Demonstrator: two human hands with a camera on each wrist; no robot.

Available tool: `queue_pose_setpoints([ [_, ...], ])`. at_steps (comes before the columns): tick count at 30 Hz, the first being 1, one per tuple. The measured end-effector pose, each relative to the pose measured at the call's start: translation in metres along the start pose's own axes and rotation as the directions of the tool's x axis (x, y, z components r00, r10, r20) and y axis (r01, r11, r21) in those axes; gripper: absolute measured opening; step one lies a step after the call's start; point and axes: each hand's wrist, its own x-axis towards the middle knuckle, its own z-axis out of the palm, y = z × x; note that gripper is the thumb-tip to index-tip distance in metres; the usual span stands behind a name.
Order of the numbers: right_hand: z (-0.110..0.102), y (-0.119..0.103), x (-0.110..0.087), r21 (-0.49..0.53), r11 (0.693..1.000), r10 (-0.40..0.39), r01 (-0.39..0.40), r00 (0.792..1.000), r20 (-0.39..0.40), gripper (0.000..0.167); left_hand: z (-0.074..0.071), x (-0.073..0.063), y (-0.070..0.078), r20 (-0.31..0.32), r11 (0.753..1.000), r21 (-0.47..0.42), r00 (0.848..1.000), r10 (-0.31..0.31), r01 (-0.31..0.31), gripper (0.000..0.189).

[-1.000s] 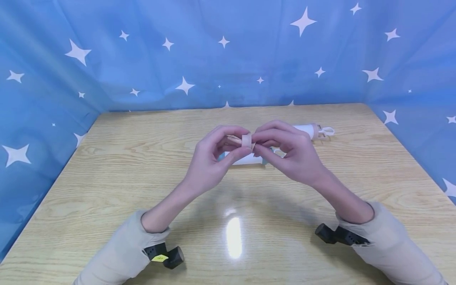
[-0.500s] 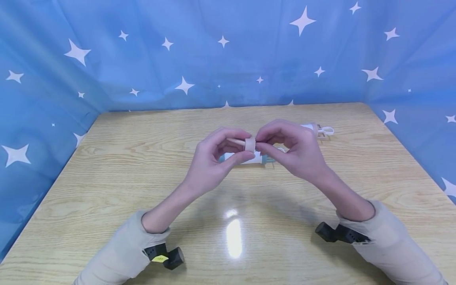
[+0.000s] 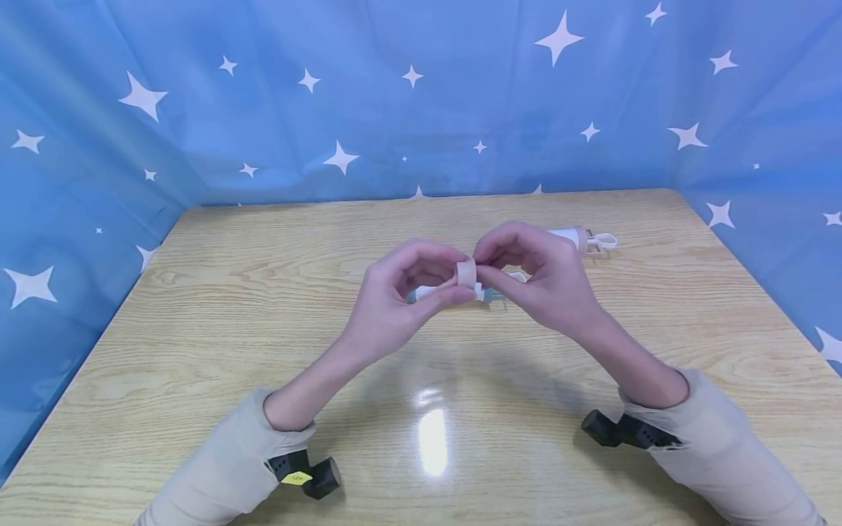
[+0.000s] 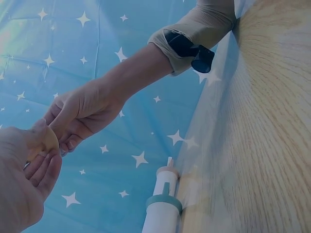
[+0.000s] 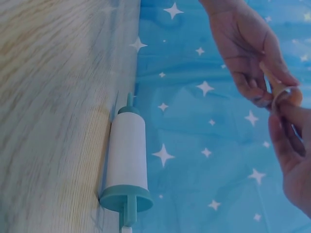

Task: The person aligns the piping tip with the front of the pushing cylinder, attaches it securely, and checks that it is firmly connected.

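Observation:
A pale beige, ring-like band (image 3: 466, 274) with a thin stick beside it is held up over the table between both hands. My left hand (image 3: 391, 292) pinches the band between thumb and forefinger. From the other side, my right hand (image 3: 542, 274) pinches its edge with thumb and fingertips. The right wrist view shows the stick (image 5: 269, 75) slanting across the left fingers and the curved band (image 5: 277, 99) between the hands. Fingers cover much of this piece. Behind the hands lies a white cylinder (image 5: 127, 150) with teal ends, partly hidden in the head view.
A second white cylinder (image 3: 566, 234) with a pinkish end and a white loop lies farther back to the right on the wood-grain table (image 3: 263, 307). A blue star-patterned curtain (image 3: 421, 109) stands around the table's back and sides.
The band has shifted slightly right and down with my left hand. My right fingertips have drawn a little to the right, and the stick beside the band has changed its slant.

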Motion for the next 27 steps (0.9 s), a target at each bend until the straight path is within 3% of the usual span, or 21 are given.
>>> queue_pose_setpoints([
  [10, 0.0004, 0.002, -0.0009, -0.01, 1.0, 0.012, -0.012, 1.0, -0.013, 0.033, 0.0003, 0.0, -0.0005, -0.01, 1.0, -0.01, 1.0, -0.016, 0.016, 0.036],
  [22, 0.0001, 0.0058, -0.0013, -0.026, 1.0, 0.005, -0.005, 1.0, 0.013, 0.015, 0.0019, -0.0006, -0.0002, -0.009, 0.999, -0.033, 0.999, -0.041, 0.041, 0.033],
  [27, 0.0017, 0.0074, -0.0014, -0.031, 0.999, 0.014, -0.014, 1.0, 0.013, 0.022, 0.0013, -0.0004, -0.0011, -0.012, 0.999, -0.007, 0.999, -0.052, 0.052, 0.034],
])
